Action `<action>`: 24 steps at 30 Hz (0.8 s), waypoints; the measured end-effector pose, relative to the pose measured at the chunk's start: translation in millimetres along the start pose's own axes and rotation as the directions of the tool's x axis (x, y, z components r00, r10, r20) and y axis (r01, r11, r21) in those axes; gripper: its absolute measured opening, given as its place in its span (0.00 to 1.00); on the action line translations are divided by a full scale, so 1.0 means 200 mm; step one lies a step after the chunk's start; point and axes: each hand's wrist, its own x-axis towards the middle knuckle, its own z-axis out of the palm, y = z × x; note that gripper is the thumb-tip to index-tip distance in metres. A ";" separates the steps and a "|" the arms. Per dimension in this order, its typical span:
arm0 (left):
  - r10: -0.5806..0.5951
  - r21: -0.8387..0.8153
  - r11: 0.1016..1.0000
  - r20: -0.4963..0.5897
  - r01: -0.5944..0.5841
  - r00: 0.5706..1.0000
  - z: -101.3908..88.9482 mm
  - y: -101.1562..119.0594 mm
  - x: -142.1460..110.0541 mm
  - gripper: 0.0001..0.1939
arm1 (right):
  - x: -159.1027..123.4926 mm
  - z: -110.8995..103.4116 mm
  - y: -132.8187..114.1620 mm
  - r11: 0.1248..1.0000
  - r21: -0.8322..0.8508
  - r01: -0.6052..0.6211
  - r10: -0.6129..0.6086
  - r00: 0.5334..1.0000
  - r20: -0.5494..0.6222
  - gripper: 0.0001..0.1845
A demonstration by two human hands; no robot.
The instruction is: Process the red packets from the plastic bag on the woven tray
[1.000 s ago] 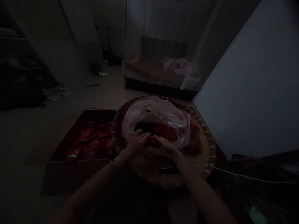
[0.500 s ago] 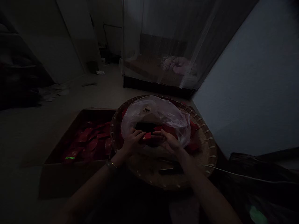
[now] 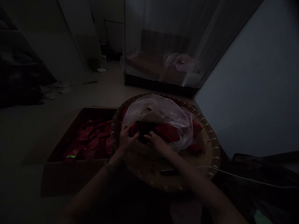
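Observation:
In the dim head view, my left hand (image 3: 127, 140) is closed around a small red packet (image 3: 133, 129) at the left side of a clear plastic bag (image 3: 161, 109). My right hand (image 3: 157, 141) reaches into the bag's dark middle with its fingers curled. Whatever those fingertips hold, if anything, is lost in the dark. More red packets (image 3: 168, 132) lie in the bag just beyond the right hand. The bag rests on a round woven bamboo tray (image 3: 211, 146). A dark, thin object with a pale edge (image 3: 168, 171) lies on the tray under my right forearm.
Left of the tray stands an open cardboard box (image 3: 70, 177) full of shiny red packets (image 3: 90, 135). A white cord (image 3: 243, 176) runs off the tray to the right. Behind is a bed with a net curtain (image 3: 158, 62); a pale wall (image 3: 252, 81) rises at right.
My left hand has moved slightly left with a red packet. The right hand has drawn left and its fingers have curled down into the dark part of the bag. The view has shifted slightly.

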 end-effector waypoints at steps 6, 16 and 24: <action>0.029 0.010 1.000 0.004 -0.029 1.000 0.00 0.00 0.00 0.15 | 0.21 0.03 0.00 0.954 -0.220 0.203 -0.208 0.978 0.004 0.34; 0.084 0.025 0.996 0.029 -0.085 0.996 0.01 -0.02 -0.01 0.17 | 0.22 -0.04 0.01 0.788 -0.345 0.511 -0.455 0.859 0.235 0.18; 0.140 0.002 0.990 0.040 -0.141 0.989 0.03 -0.04 -0.01 0.18 | 0.08 -0.08 0.10 0.853 -0.332 0.403 -0.381 0.915 0.133 0.13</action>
